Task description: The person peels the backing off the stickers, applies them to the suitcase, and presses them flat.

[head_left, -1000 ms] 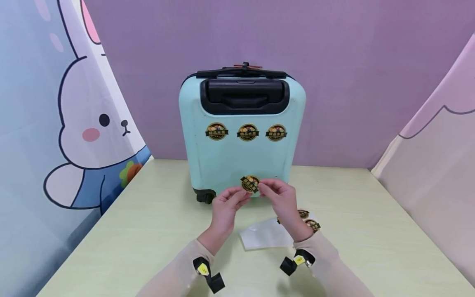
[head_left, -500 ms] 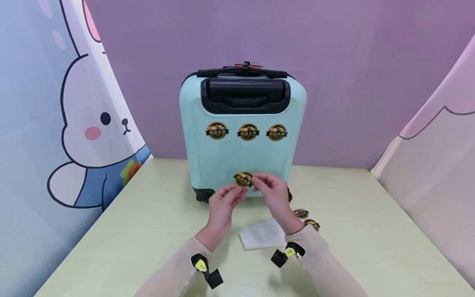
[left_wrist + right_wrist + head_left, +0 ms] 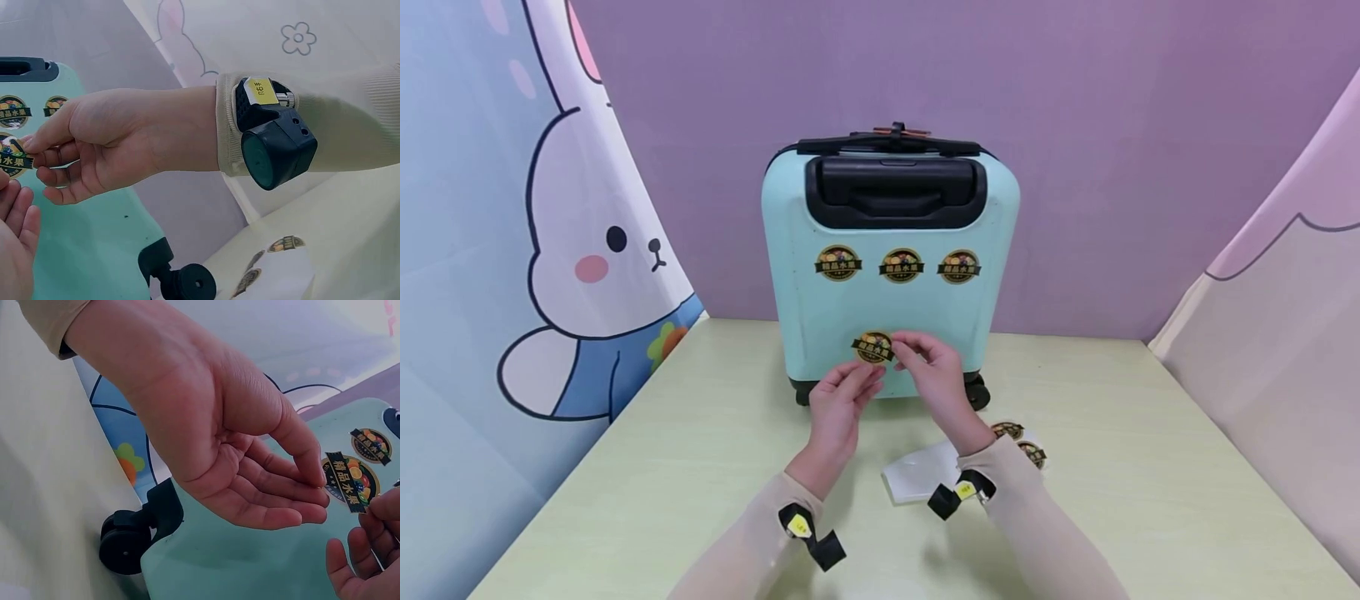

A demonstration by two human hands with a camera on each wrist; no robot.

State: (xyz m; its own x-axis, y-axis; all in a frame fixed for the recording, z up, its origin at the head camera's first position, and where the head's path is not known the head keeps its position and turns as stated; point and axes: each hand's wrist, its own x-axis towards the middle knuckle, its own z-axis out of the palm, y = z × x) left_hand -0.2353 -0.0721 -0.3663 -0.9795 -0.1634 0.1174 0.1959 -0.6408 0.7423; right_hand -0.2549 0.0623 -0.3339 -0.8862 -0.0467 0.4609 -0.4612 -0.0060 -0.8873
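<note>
Both hands pinch one round black-and-gold sticker [image 3: 872, 346] by its edges, in front of the lower half of a mint-green suitcase [image 3: 805, 317]. My left hand [image 3: 837, 412] holds its lower-left edge between thumb and fingertips. Higher up, my right hand [image 3: 938, 375] grips the right edge. In the right wrist view the left hand [image 3: 206, 419] looms large, its thumb at the sticker [image 3: 351, 481]. The left wrist view has the right hand [image 3: 112, 131] pinching the opposite end. Whether the sticker touches the suitcase, I cannot tell. Three like stickers [image 3: 901, 266] sit in a row above.
On the pale table [image 3: 1112, 433], partly behind the right forearm, lies a white backing sheet [image 3: 917, 475] with more stickers [image 3: 1032, 453]. The suitcase stands upright on black wheels [image 3: 976, 393] against a purple backdrop [image 3: 1112, 167]. A rabbit-print curtain [image 3: 580, 275] hangs at left.
Both hands have moved up and to the left with the sticker, from low on the suitcase toward its middle. The sticker's tilt has lessened, so its lettering is nearer level.
</note>
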